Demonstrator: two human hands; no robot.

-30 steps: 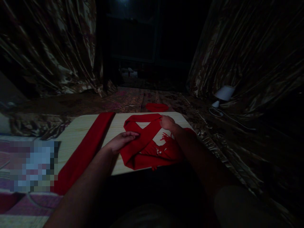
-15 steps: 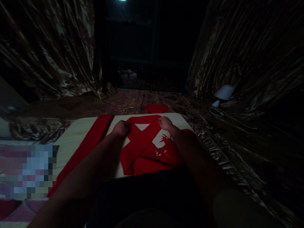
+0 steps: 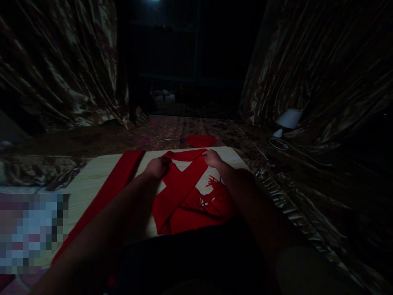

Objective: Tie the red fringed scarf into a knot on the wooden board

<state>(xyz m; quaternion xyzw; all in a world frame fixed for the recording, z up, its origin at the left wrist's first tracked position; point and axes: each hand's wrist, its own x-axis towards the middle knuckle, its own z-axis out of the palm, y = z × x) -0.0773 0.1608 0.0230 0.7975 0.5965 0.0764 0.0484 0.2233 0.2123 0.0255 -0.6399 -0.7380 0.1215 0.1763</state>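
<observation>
A red fringed scarf lies crossed over itself on a pale wooden board. My left hand is closed in a fist on the scarf's upper left fold. At the upper right corner of the fold my right hand grips the scarf with curled fingers. Between the two hands a band of scarf runs along the board's far side. The fringe shows beside my right forearm.
A second long red scarf lies stretched diagonally on the board's left part. A small red piece rests on the patterned cloth beyond the board. A white lamp with a cord stands at the right. Shiny curtains hang on both sides.
My left hand slid from the scarf's crossing up to the upper left fold and closed into a fist. The right hand stayed at the upper right corner.
</observation>
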